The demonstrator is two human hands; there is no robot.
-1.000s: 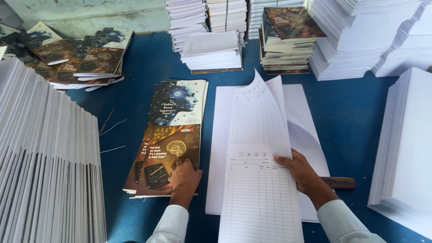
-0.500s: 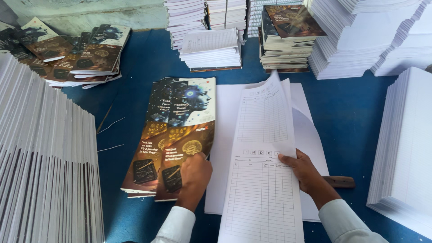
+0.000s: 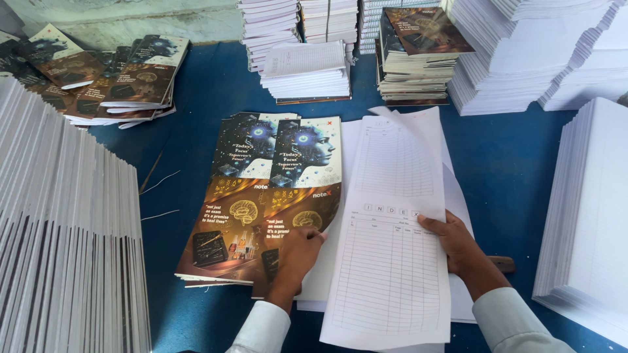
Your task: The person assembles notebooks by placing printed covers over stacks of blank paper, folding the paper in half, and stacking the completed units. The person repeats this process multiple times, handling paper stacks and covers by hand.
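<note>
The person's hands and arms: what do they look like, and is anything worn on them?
Both hands are bare, with no gloves, rings or watch visible: left hand, right hand. Each forearm wears a light, whitish long shirt sleeve with a buttoned-style cuff at the wrist.

blue table (image 3: 517, 163) | pale wall (image 3: 131, 16) behind | white paper stacks (image 3: 582, 202) around the edges | soft even light

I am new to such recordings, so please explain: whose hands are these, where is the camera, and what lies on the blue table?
The camera sits on a person's head and looks down at their own hands. The left hand slides a printed cover off a pile of covers. The right hand holds a ruled sheet on a pile of white sheets. On the blue table stand paper stacks and more cover piles.
</note>
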